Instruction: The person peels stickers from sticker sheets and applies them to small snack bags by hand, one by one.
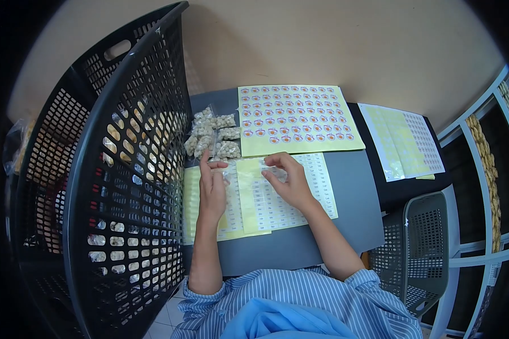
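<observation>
My left hand [212,189] is over the left part of the label sheets [229,220], one finger stretched away from me and others bent to the right. Something clear and shiny shows beside its fingers, too indistinct to name. My right hand [289,179] hovers above the sheet of small printed labels [319,192], thumb and forefinger curved toward each other around something pale I cannot make out. Just beyond my left fingertips lie several small clear bags of pale, nut-like pieces [203,127]. A yellow-edged sheet of round orange-and-white stickers [297,121] lies behind the hands.
A tall black perforated basket [124,169] stands close on the left, with packed bags visible through its holes. Another sticker sheet [404,138] lies on a black surface to the right. Below it is a dark green basket [424,243], beside a pale-framed rack [486,169].
</observation>
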`<act>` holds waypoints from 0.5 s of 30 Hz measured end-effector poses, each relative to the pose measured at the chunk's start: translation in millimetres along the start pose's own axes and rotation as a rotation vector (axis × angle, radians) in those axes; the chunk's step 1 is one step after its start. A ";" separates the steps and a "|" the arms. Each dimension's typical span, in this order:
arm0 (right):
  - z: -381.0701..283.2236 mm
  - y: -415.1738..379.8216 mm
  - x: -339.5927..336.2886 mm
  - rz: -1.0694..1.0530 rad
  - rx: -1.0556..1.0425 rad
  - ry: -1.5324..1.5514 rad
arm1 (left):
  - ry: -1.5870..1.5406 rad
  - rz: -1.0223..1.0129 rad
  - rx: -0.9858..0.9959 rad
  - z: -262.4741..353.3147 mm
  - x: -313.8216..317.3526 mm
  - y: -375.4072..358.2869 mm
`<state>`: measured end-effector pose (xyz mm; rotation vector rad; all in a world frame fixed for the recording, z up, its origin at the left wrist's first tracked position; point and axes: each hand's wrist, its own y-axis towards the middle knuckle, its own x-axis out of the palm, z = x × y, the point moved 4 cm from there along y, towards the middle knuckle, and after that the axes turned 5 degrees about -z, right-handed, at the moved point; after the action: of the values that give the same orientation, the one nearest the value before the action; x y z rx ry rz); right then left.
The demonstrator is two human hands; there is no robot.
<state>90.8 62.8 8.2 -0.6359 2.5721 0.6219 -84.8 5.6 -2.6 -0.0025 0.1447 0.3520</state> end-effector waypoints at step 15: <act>-3.6 -2.3 1.5 0.155 0.206 0.707 | -0.211 -0.438 0.005 11.5 38.0 -10.8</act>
<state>89.7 58.6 9.6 -0.6772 3.3068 0.1765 -44.2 8.9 3.2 0.0078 -0.0648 -0.0867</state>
